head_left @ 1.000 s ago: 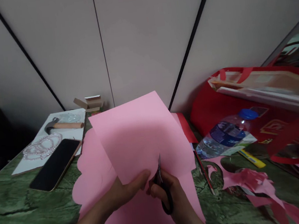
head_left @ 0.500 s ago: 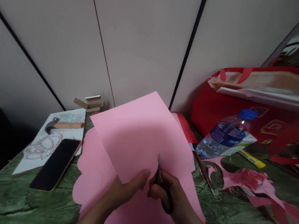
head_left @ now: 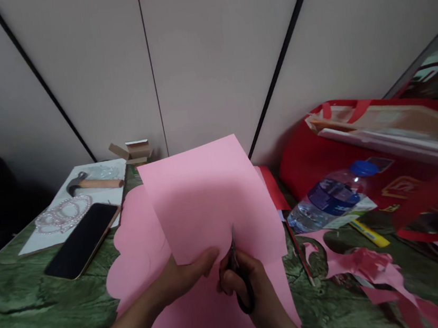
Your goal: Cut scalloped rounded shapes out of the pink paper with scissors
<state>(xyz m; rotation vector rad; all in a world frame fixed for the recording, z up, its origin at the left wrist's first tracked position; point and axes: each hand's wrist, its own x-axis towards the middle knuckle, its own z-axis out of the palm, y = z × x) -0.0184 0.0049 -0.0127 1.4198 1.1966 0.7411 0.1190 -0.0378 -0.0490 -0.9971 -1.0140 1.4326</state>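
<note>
A pink sheet of paper [head_left: 202, 192] is held up at the middle of the head view, tilted slightly. My left hand [head_left: 190, 274] pinches its lower left edge, thumb on top and the other fingers hidden beneath. My right hand [head_left: 249, 282] grips black-handled scissors [head_left: 247, 293], with the blade pointing away from me at the lower part of the sheet. One blade lies over the paper; the other is not visible. Under both hands lies more pink paper [head_left: 222, 318], with a scalloped left edge.
On the left are a phone [head_left: 83, 242], a hammer [head_left: 97, 184] and a bead string [head_left: 65, 212] on a white sheet. At right lie a water bottle [head_left: 327, 201], a red bag [head_left: 302, 164], a pencil [head_left: 301, 255], a yellow cutter [head_left: 371, 233] and pink paper scraps [head_left: 375, 267].
The held pink sheet has shifted a little to the right and turned slightly. Both hands stay in nearly the same place.
</note>
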